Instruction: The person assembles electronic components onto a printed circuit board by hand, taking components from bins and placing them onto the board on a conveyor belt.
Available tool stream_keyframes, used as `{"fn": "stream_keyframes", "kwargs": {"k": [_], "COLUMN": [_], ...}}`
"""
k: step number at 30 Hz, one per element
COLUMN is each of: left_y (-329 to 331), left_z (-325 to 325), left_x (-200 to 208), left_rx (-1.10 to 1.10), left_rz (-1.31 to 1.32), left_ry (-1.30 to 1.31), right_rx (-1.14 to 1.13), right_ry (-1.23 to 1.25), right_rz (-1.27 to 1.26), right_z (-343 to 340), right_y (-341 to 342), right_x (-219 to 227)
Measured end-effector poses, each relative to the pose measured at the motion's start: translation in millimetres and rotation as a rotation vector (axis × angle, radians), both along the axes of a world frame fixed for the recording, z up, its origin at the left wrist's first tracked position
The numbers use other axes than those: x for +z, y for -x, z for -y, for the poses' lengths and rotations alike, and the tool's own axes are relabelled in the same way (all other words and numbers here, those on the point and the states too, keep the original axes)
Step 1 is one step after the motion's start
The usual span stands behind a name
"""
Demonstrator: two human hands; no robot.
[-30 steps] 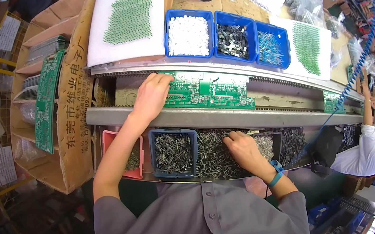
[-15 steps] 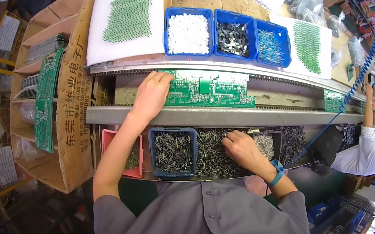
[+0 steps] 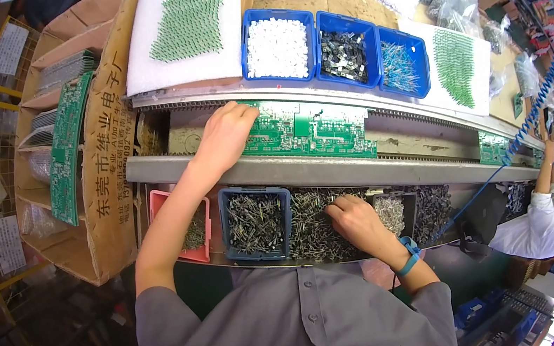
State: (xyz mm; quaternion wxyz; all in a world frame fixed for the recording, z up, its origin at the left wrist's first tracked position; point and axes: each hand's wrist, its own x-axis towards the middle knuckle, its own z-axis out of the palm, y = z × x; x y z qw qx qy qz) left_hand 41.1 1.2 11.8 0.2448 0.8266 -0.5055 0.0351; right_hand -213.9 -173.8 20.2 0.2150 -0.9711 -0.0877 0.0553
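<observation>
A green circuit board [image 3: 313, 129] lies between the two rails of a track in front of me. My left hand [image 3: 228, 136] rests over the board's left end, its fingers curled together at the upper edge. Whatever those fingers may hold is hidden. Lower down, my right hand [image 3: 356, 222] reaches into a heap of small dark components with wire leads [image 3: 314, 224]. The right fingers are drawn together in a pinch, and their tips are hidden against the heap. A blue band [image 3: 409, 257] circles my right wrist.
Beyond the track stand blue bins of white parts [image 3: 277, 49], dark parts [image 3: 344, 57] and blue-tipped parts [image 3: 399, 67]. A dark blue bin [image 3: 256, 224] and a pink bin [image 3: 195, 244] sit nearer me. A cardboard box [image 3: 107, 197] holds boards at left. A co-worker [image 3: 536, 225] is at right.
My right hand has shifted slightly left within the heap. The left hand stays at the board's left end with its fingers a touch further right. The board has not visibly moved.
</observation>
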Motion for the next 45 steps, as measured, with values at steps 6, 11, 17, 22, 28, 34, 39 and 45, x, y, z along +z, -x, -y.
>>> {"fn": "stream_keyframes", "kwargs": {"k": [6, 11, 17, 22, 28, 34, 39, 45], "left_y": [4, 40, 117, 147, 148, 142, 144, 147], "left_z": [4, 10, 24, 28, 31, 30, 30, 30], "left_x": [8, 10, 16, -5, -9, -7, -1, -4], "left_rx": [0.000, -0.036, -0.366, -0.401, -0.461, -0.473, -0.472, -0.481], "left_rz": [0.082, -0.106, -0.085, 0.147, 0.085, 0.070, 0.046, -0.015], "left_ry": [-0.049, 0.076, -0.172, -0.337, -0.384, -0.317, -0.266, -0.189], "right_rx": [-0.016, -0.063, -0.237, -0.356, -0.281, -0.229, -0.221, -0.173], "right_ry": [-0.213, -0.381, -0.438, -0.379, -0.230, -0.200, -0.147, -0.105], "right_rz": [0.059, -0.007, 0.088, 0.210, 0.344, 0.315, 0.286, 0.339], "right_z": [0, 6, 33, 60, 82, 83, 83, 82], "right_y": [-2, -4, -28, -57, -91, -103, -104, -105], "right_x": [5, 11, 30, 27, 2, -3, -2, -2]}}
